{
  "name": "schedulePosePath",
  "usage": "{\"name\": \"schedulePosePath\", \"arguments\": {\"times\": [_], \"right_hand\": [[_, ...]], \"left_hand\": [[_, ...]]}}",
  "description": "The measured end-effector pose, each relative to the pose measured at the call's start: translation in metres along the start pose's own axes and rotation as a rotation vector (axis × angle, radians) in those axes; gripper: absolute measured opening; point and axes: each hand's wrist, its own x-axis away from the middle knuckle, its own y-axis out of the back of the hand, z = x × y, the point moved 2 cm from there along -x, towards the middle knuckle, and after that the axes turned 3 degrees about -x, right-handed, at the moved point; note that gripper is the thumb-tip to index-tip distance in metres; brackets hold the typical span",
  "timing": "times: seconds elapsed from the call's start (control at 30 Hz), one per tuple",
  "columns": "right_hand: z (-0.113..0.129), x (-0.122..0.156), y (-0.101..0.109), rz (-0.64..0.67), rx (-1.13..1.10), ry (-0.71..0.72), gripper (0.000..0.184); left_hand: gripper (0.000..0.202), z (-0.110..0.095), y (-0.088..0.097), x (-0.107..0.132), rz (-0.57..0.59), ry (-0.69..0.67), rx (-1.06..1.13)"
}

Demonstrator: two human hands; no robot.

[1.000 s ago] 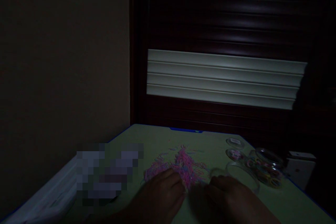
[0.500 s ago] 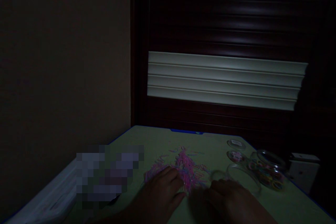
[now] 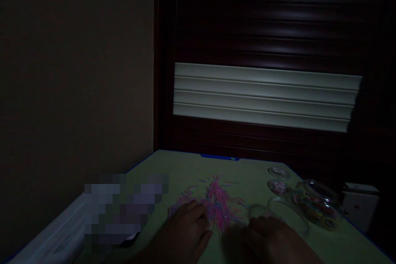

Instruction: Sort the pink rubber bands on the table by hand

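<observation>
A loose pile of small pink and pastel bands point(image 3: 219, 208), probably little rubber bands, lies spread on the pale green table. My left hand point(image 3: 188, 227) rests at the pile's near left side, its fingers curled down against the bands; what they grip is hidden. To the right of the pile, my right hand point(image 3: 269, 237) is low over the table with fingers bent together, and I cannot make out what is in them. Just beyond it stands a clear, round open container point(image 3: 289, 214), partly covered by that hand.
A clear jar point(image 3: 318, 204) of colourful bands leans at the table's right side. Near it lie a clear lid with a label point(image 3: 279, 172) and a small round dish point(image 3: 278, 186) with pink bits. A white box point(image 3: 360, 204) stands beyond the right edge. Whitish, partly blurred-out items point(image 3: 58, 231) line the left.
My left hand has drawn slightly down and left, uncovering a little more of the pile. The right hand stays almost in place; the whole view has shifted slightly.
</observation>
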Motion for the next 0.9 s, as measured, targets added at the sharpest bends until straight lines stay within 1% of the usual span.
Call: {"name": "schedulePosePath", "arguments": {"times": [0.1,0.2,0.3,0.37,0.53,0.73,0.9], "right_hand": [[0.000,0.001,-0.001,0.001,0.016,0.008,0.020],[-0.001,0.002,-0.002,0.045,-0.011,-0.027,0.022],[-0.002,0.002,-0.002,0.073,-0.004,-0.025,0.023],[-0.002,0.002,-0.003,0.088,-0.005,-0.020,0.024],[-0.003,0.003,-0.006,0.115,-0.021,-0.018,0.019],[-0.003,0.002,-0.005,0.095,-0.002,0.000,0.019],[-0.003,0.001,-0.003,0.085,-0.015,0.009,0.018]], "left_hand": [[0.014,-0.001,0.000,-0.002,0.036,0.011,-0.055],[0.018,-0.001,-0.001,-0.004,0.058,-0.004,-0.127],[0.013,0.000,-0.007,-0.003,0.042,-0.071,-0.179],[0.010,0.003,-0.012,-0.002,0.024,-0.071,-0.204],[0.015,0.007,-0.019,-0.002,-0.020,-0.041,-0.243],[0.013,0.006,-0.016,-0.002,-0.060,-0.083,-0.293],[0.011,0.001,-0.011,-0.001,-0.121,-0.122,-0.309]]}}
